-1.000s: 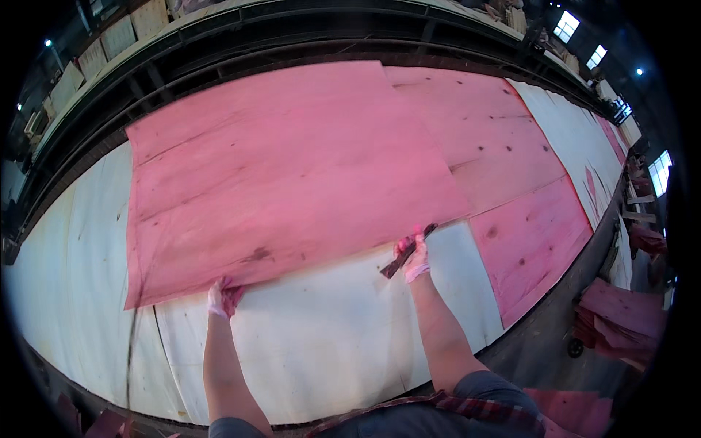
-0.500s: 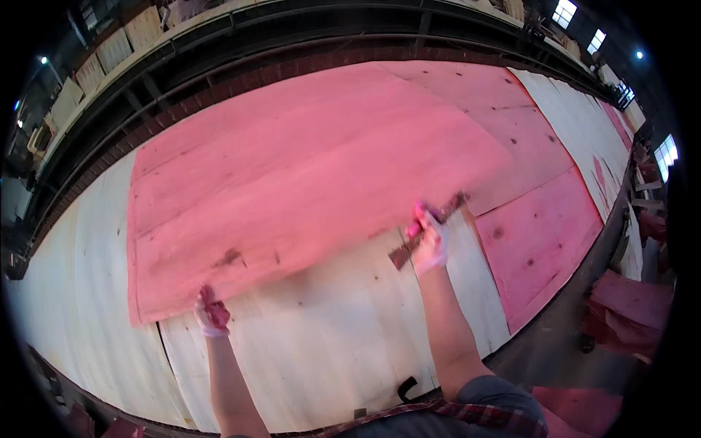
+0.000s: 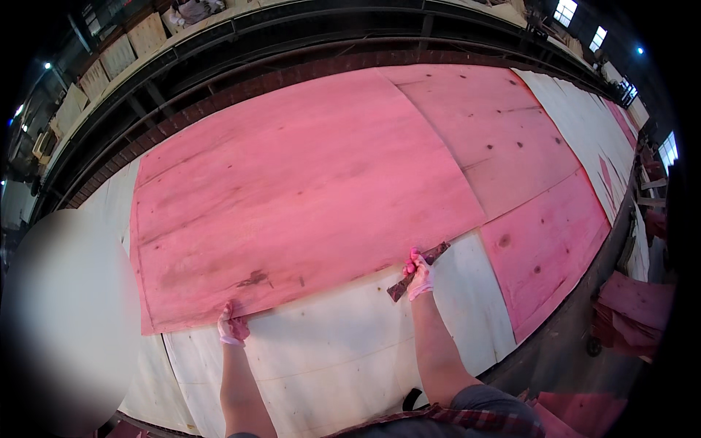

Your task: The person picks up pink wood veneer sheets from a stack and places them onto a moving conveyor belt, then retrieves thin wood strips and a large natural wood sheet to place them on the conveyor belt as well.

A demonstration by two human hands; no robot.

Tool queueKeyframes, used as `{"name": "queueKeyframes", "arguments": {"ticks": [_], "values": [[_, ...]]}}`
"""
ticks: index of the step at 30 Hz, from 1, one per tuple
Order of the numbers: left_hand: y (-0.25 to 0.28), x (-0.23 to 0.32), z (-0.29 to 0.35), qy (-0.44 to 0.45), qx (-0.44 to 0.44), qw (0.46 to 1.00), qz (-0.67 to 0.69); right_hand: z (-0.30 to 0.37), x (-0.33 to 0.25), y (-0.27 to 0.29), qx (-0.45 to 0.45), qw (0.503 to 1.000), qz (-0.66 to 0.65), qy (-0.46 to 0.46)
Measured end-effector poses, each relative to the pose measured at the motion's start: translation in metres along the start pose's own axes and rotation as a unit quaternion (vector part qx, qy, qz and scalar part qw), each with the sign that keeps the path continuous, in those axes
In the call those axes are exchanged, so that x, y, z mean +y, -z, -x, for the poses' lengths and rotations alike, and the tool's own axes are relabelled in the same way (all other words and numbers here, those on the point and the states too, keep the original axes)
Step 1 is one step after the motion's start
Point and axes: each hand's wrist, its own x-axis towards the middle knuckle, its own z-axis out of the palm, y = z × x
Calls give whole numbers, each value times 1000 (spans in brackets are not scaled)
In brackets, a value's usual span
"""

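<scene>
A large pink-coated wood veneer sheet (image 3: 307, 190) lies across pale veneer (image 3: 328, 343) on a long work surface. My left hand (image 3: 233, 325), in a pink-stained glove, is closed around the sheet's near edge toward its left corner. Near the right corner, my right hand (image 3: 418, 277) grips a flat, dark, pink-stained tool (image 3: 398, 290) with a flared end; its exact kind is unclear. The same hand is at the sheet's edge, its fingertips pink. More pink veneer (image 3: 544, 255) lies to the right, partly under the large sheet.
Along the far side runs a dark metal frame (image 3: 292, 55) with a rail. Pale veneer with torn edges (image 3: 577, 117) lies at the far right. Stacked pink sheets (image 3: 631, 310) stand beside the right edge. A blurred pale patch (image 3: 69, 314) hides the left side.
The large pink sheet's near edge has come toward me and settled flatter, its right corner now sharp. Both hands moved nearer with it. The blurred patch has appeared at left.
</scene>
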Motion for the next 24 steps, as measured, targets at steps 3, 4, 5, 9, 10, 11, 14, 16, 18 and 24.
{"name": "queueKeyframes", "arguments": {"ticks": [3, 4, 5, 9, 10, 11, 14, 16, 18, 24], "values": [[-1, -5, 2, -12, 4, 1000, -24, -7, -4, 10, 2, 1000, 26, -13], [-2, -5, 2, -24, 5, 999, -35, -11, -9, 9, 15, 1000, 17, 0], [-2, -3, 0, -10, -16, 999, -40, -17, -17, 6, 28, 1000, 7, 13], [-16, -2, 15, -18, -12, 998, -53, -32, -63, -5, 16, 997, -33, 73], [-28, -9, 17, -38, 7, 998, -43, -37, -70, -5, 12, 998, -7, 55], [-27, -13, 11, -30, 45, 998, -28, -42, -75, -2, 9, 999, 19, 36], [-31, -24, 5, -81, 96, 992, -4, -56, -60, 28, -18, 994, 65, 92], [-39, -19, 15, -88, 111, 990, -6, -38, -47, 27, 9, 999, 13, 34], [-32, -15, 14, -82, 91, 992, 9, -40, -29, 47, -54, 997, -21, 54], [-51, -30, 10, -109, 172, 978, -43, -86, -37, 62, 10, 998, 68, -7]]}}
